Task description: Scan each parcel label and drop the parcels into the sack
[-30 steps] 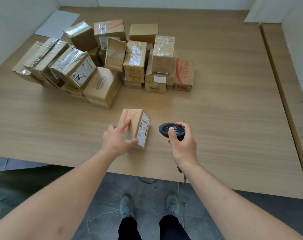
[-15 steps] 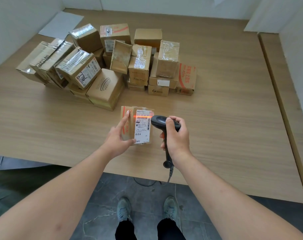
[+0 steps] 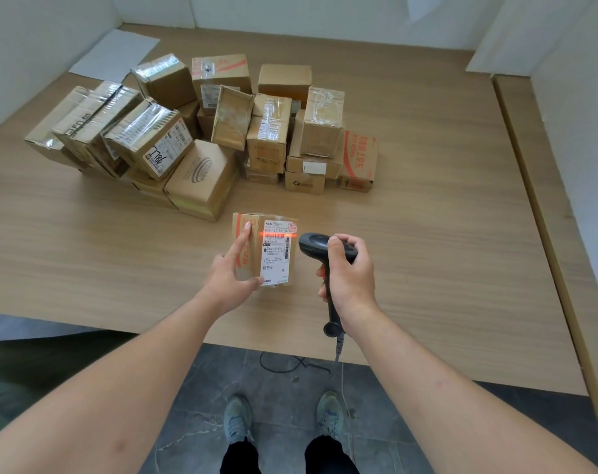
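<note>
A small cardboard parcel (image 3: 253, 234) with red print stands tilted near the table's front edge, its white label (image 3: 275, 253) facing me. My left hand (image 3: 230, 275) holds it, forefinger along the left side and thumb under the label. My right hand (image 3: 350, 268) grips a black handheld scanner (image 3: 313, 242) just right of the parcel, its head pointing at the label. An orange scan line runs across the label's top. The sack is not in view.
A pile of several taped cardboard parcels (image 3: 201, 131) fills the table's far left and middle. A white sheet (image 3: 114, 56) lies in the far left corner. The wooden table (image 3: 427, 217) meets white walls; a cable (image 3: 338, 347) hangs from the scanner over the front edge.
My left hand has turned the parcel so its label faces up. My right hand swung the scanner over to aim at it, and the orange line now lies on the label.
</note>
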Tool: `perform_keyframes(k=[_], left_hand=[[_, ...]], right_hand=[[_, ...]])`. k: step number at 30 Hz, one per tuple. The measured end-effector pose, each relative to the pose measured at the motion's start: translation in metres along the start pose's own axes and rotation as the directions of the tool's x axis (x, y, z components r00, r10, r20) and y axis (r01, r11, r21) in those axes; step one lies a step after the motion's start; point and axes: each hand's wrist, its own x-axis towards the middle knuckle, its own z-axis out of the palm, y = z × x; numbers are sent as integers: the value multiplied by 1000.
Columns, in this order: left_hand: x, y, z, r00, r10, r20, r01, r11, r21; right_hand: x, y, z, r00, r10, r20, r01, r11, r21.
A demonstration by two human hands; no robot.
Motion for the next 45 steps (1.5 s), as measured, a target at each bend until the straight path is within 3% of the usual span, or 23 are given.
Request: perform_keyframes(k=[4, 7, 11, 14, 26, 36, 45], left_hand=[[0, -1, 1, 1000, 10, 7, -10, 1000, -15], [4, -4, -3, 998, 19, 66, -17, 999, -30], [6, 3, -17, 984, 3, 180, -4, 1000, 3], [3, 13, -32, 979, -12, 201, 8, 1000, 19], [-24, 30, -97, 991, -5, 131, -3, 998, 68], [-32, 32, -153, 991, 88, 98, -97, 992, 83], [-31, 39, -199, 980, 129, 153, -138, 989, 51]], right_hand=[[-3, 0, -10, 1000, -27, -1, 27, 999, -43], [-1, 9, -22, 993, -117, 23, 119, 978, -170], [-2, 14, -39, 955, -232, 185, 293, 842, -454], [-8, 10, -44, 918, -259, 299, 389, 733, -558], [-47, -24, -14, 814, -379, 439, 579, 575, -578], [-75, -48, 36, 806, -454, 380, 585, 516, -625], [-103, -63, 80, 809, -506, 300, 558, 501, -661]])
